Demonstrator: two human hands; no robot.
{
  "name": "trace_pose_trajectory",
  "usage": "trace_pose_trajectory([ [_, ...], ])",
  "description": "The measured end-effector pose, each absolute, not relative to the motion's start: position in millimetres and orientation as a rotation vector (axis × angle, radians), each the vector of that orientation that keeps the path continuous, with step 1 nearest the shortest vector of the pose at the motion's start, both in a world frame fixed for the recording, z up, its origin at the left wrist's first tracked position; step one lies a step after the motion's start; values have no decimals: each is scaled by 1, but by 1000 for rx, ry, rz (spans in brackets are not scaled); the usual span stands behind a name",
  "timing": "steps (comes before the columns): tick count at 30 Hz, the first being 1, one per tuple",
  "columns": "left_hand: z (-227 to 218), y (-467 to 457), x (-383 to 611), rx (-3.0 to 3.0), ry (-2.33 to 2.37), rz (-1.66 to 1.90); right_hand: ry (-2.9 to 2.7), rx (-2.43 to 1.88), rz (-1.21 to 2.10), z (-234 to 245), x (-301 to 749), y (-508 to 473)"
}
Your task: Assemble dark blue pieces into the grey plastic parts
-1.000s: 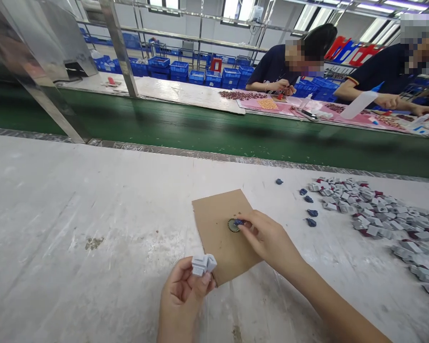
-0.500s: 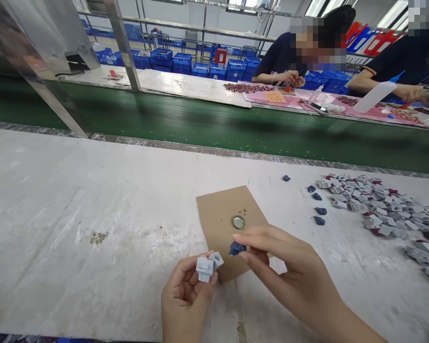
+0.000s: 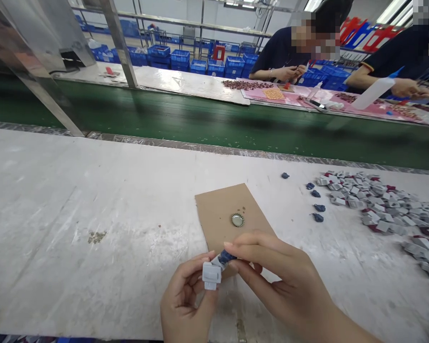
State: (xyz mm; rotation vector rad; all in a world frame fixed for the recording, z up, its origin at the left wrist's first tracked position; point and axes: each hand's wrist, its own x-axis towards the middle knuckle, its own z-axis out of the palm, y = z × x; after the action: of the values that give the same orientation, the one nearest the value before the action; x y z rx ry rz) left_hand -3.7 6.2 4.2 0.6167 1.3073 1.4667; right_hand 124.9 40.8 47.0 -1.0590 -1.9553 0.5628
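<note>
Between the thumb and fingers of my left hand [image 3: 188, 297] is a light grey blocky plastic piece [image 3: 211, 274]. My right hand [image 3: 277, 276] pinches a small dark blue piece [image 3: 226, 257] against the grey piece's upper right side; whether it sits inside an opening there I cannot tell. Both hands are over the near edge of a brown cardboard sheet [image 3: 214, 209]. On that sheet lies a metal bottle cap [image 3: 238, 219], with a few small brown specks behind it.
Several dark blue pieces [image 3: 319, 208] lie right of the cardboard. Farther right spreads a heap of grey and dark red pieces [image 3: 386, 202]. Beyond the white table runs a green conveyor belt [image 3: 186, 121]; two people work across it. A metal post [image 3: 119, 45] rises at left.
My right hand has moved left and slightly down, bringing the dark blue piece from a gap away to the grey piece. My left hand has shifted and turned the grey piece slightly.
</note>
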Motion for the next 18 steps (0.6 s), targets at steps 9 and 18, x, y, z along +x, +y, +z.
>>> trace_pose_trajectory([
  [9,1,4,0,644,1336,1538,-1843,-1122,786,41,120,34],
  [18,-15,8,-9,694,1375,1411,-1685,-1206,975,21,110,34],
])
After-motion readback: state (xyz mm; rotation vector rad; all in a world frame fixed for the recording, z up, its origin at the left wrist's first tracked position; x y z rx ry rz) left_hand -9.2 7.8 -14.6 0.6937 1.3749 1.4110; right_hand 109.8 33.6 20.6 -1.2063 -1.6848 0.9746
